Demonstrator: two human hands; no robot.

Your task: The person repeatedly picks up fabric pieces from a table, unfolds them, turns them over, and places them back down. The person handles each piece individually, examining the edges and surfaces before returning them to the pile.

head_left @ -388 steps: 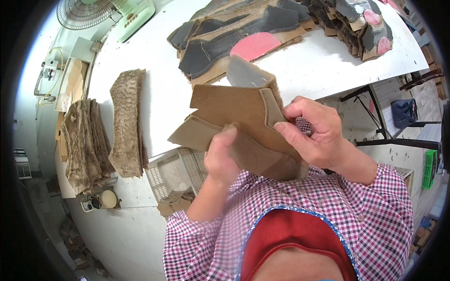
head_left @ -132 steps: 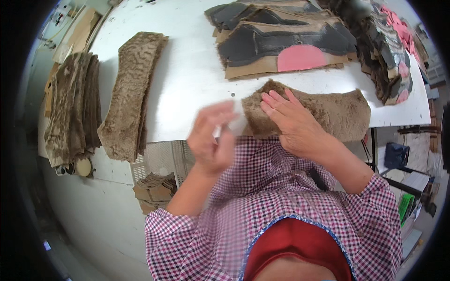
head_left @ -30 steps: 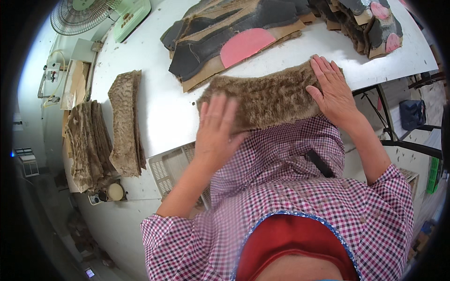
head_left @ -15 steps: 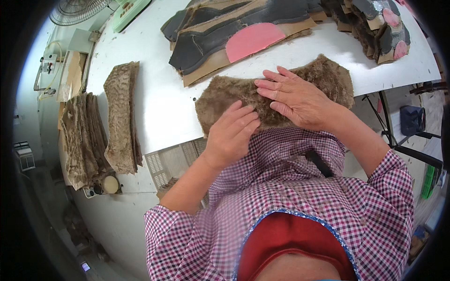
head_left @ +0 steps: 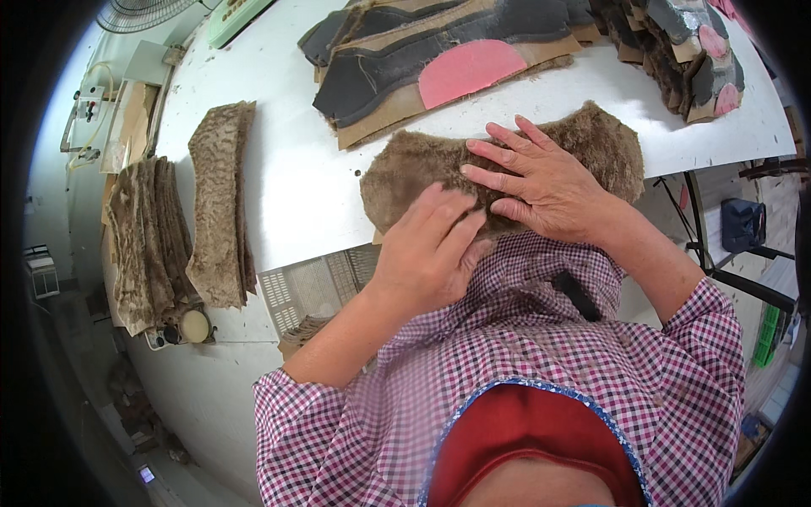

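Observation:
A brown fur piece [head_left: 393, 177] with a curved, waisted outline lies pile up along the table's near edge, against my apron. My right hand [head_left: 536, 182] rests flat on its middle, fingers spread, nothing held. Beside it, at the fur's near-left part, is my left hand [head_left: 431, 245]. Its fingers are bent over the pile and their tips smeared by motion, so whether they pinch anything is hidden.
On the white table [head_left: 291, 194], dark pieces on brown backing carry a pink half-round patch [head_left: 473, 73]. More layered pieces [head_left: 676, 59] lie far right. Folded fur strips [head_left: 221, 203] and a fur stack [head_left: 152, 245] are at left. A green-edged device [head_left: 239, 17] sits far left.
My left hand has moved slightly right and nearer me, its fingers curling from a flatter pose. My right hand stays on the fur, fingers spread wider. The whole view has shifted slightly.

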